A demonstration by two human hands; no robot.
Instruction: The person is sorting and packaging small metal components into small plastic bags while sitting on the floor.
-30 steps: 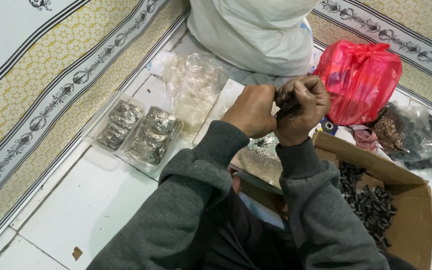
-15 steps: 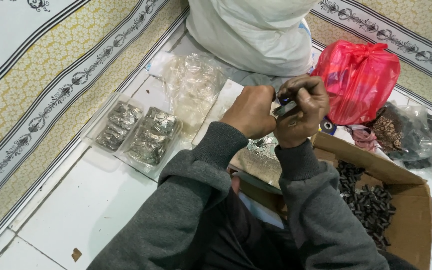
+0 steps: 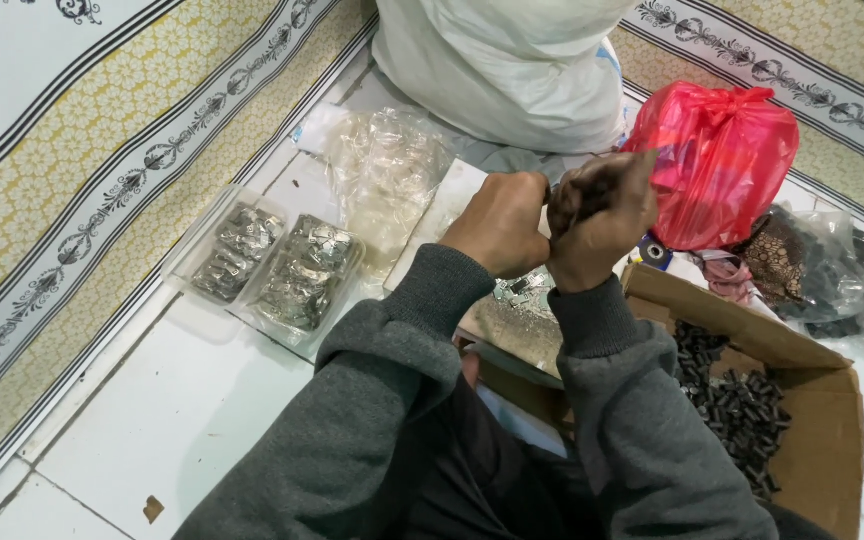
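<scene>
Two hands being pressed together over a cardboard box of small dark parts

The left hand and right hand are being held closed, knuckles touching, at frame centre; whatever is being pinched is hidden. The cardboard box, lower right, is being kept within reach, clear trays at centre left on the floor.

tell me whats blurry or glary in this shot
Head view: the right hand is smeared by motion blur, the left hand sharper; whatever they pinch between them is too blurred to tell. Light is soft and even, with faint shadows. Mild glare on the clear plastic bag and the clear trays of small metal parts.
</scene>
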